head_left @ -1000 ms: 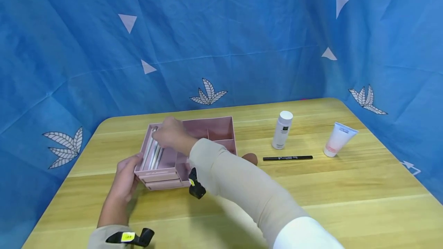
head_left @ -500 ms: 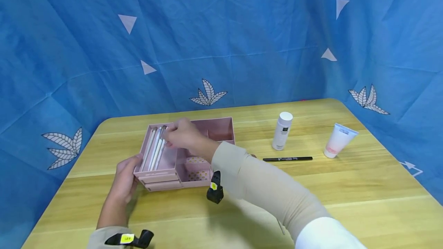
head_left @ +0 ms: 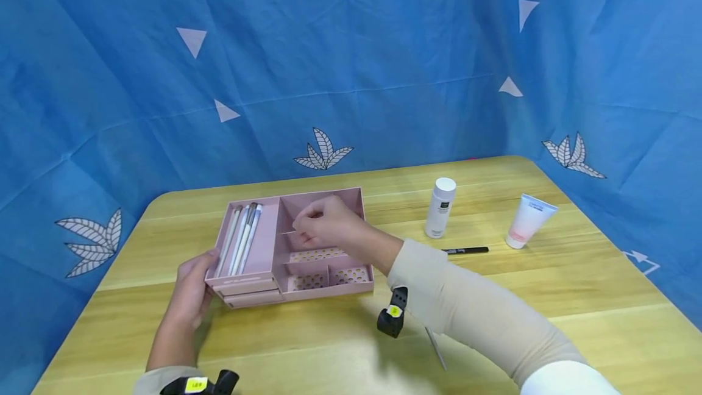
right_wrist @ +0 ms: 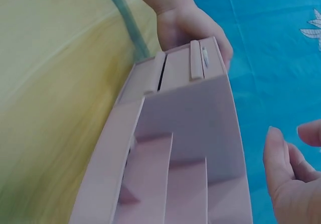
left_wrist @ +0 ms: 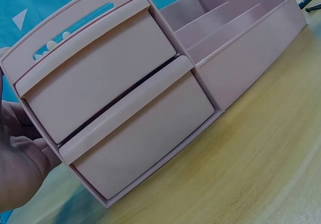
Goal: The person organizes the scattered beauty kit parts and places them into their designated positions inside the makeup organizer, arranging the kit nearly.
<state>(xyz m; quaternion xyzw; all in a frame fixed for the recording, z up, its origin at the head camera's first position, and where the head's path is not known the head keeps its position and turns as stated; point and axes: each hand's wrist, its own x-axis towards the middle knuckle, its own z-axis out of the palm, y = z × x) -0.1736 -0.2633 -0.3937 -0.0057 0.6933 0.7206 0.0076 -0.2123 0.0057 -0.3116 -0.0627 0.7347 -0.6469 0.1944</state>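
Note:
A pink makeup organizer [head_left: 334,291] stands on the table, with two drawers at its left front. Several makeup brushes [head_left: 249,242] with pale handles lie side by side in its top left tray. My left hand [head_left: 189,291] grips the organizer's left side, thumb at the top edge; in the left wrist view it shows beside the drawers [left_wrist: 135,148]. Over the divided compartments on the right hovers my right hand [head_left: 329,224], fingers loosely bent and holding nothing. The right wrist view shows its thumb and fingers [right_wrist: 281,169] apart, beside the organizer's wall.
To the right stand a white bottle [head_left: 439,212] and a white and pink tube [head_left: 529,221]. A black pen [head_left: 466,250] lies in front of the bottle, partly covered by my right sleeve. A thin stick [head_left: 437,349] lies nearer, under that forearm. Blue cloth hangs behind the table.
My right hand has moved right, from the brushes to over the divided compartments, uncovering the brushes. The thin stick has come into view. My left hand keeps its hold on the organizer.

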